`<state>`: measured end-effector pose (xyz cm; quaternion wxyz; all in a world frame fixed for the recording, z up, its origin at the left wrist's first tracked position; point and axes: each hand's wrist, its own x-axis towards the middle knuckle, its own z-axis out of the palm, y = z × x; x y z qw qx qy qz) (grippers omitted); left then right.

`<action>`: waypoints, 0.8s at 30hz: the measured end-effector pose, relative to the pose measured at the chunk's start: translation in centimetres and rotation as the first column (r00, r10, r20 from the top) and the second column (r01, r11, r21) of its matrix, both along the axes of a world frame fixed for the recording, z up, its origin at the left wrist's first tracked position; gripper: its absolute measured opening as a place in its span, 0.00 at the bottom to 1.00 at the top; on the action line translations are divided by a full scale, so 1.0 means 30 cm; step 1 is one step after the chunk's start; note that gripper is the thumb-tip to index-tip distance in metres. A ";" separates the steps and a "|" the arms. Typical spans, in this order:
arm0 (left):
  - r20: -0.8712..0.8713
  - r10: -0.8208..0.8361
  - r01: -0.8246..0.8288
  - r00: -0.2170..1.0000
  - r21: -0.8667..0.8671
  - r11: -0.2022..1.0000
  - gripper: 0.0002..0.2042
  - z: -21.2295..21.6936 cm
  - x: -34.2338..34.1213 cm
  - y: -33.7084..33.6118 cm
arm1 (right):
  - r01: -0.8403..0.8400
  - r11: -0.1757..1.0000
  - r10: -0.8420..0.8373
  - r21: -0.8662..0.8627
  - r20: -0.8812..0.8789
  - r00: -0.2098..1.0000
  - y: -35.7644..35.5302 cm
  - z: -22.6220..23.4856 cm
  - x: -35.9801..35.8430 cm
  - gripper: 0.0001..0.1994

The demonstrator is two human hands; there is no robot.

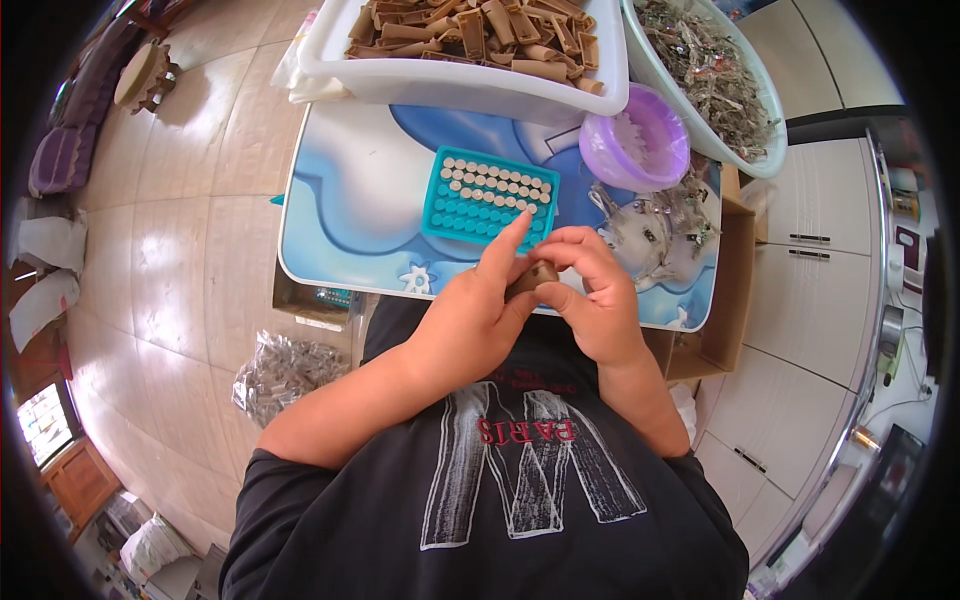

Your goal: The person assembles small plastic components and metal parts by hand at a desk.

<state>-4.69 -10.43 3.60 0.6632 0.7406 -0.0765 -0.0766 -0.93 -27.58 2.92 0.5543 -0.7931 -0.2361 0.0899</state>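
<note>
A small brown plastic shell (533, 277) is held between my two hands, close to the table's front edge. My left hand (477, 300) is closed round its left side, with the index finger stretched toward the teal tray. My right hand (598, 290) pinches the same shell from the right with thumb and fingers. Just beyond my fingertips lies the teal tray (430, 222), which has rows of round sockets. Pale round pieces (497, 177) fill its far rows, while the nearer sockets show teal. My fingers hide part of the shell and the tray's near right corner.
A white bin (450, 88) of brown shells (472, 35) stands at the table's far side. Right of it are a purple bowl (600, 150) with whitish pieces and a pale basin (768, 110) of clear-wrapped parts. Clear packets (655, 235) lie on the blue table (345, 180).
</note>
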 end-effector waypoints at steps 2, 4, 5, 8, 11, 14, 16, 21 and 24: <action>0.032 0.046 -0.048 0.998 0.077 0.996 0.23 0.013 0.001 0.003 | 0.129 0.931 -0.042 0.342 -0.252 0.967 -0.011 -0.023 -0.010 0.17; -0.069 0.035 -0.031 0.997 0.058 0.998 0.18 0.028 0.003 0.016 | 0.195 0.877 -0.040 0.438 -0.339 0.940 -0.006 -0.006 -0.023 0.16; -0.169 0.025 -0.018 0.985 0.040 0.999 0.14 0.031 0.003 0.018 | 0.265 0.810 -0.023 0.523 -0.422 0.906 0.001 -0.001 -0.029 0.15; -0.027 0.127 -0.125 0.992 0.051 0.991 0.10 0.010 -0.014 -0.003 | 0.307 0.733 -0.042 0.607 -0.410 0.911 0.023 -0.017 -0.046 0.14; 0.023 0.105 -0.106 0.994 0.064 0.992 0.11 -0.005 -0.015 -0.004 | 0.340 0.683 -0.057 0.647 -0.416 0.907 0.034 -0.027 -0.056 0.13; -0.007 0.002 -0.001 1.000 0.103 0.995 0.11 -0.003 0.010 0.003 | 0.380 0.738 -0.066 0.558 -0.501 0.863 0.014 -0.013 -0.052 0.13; -0.211 -0.063 0.016 0.975 -0.216 0.976 0.11 -0.031 0.021 -0.009 | 0.348 0.822 -0.117 0.450 -0.464 0.878 0.011 -0.017 -0.057 0.13; -0.610 -0.331 -0.136 0.720 -0.592 0.794 0.16 -0.032 0.027 0.010 | 0.232 0.951 -0.214 0.203 -0.106 0.971 -0.007 -0.027 -0.068 0.12; -0.648 -0.296 -0.198 0.701 -0.576 0.793 0.18 -0.042 0.015 0.031 | 0.352 0.929 -0.328 -0.111 0.189 0.925 -0.093 -0.043 -0.049 0.08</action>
